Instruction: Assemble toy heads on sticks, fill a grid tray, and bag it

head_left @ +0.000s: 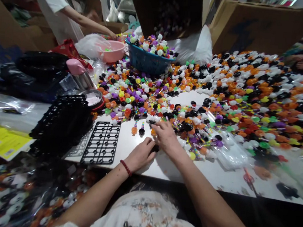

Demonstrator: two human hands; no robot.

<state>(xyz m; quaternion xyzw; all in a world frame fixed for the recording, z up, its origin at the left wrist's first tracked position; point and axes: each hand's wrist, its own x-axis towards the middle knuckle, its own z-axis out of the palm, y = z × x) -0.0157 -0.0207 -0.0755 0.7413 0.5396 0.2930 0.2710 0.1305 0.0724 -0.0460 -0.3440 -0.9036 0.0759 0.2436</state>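
Note:
My left hand (142, 154), with a red bead bracelet (126, 168) on its wrist, rests on the white table with its fingers curled at a small black plastic piece (155, 148). Just to the right, my right hand (167, 139) reaches to the near edge of the heap, fingers bent and somewhat apart. An orange piece (153, 132) lies by its fingertips; a firm hold on it does not show. An orange figure (134, 130) and a black figure (141, 130), both with patterned stems, lie side by side left of my hands. A black plastic grid tray (101, 143) lies farther left.
A large heap of colourful pieces (250, 87) covers the back and right. Behind stand a blue basket (148, 60) and a pink bowl (114, 51). Stacked black trays (63, 126) are left, a clear plastic bag (230, 151) right. Other people's arms (87, 22) show at both sides.

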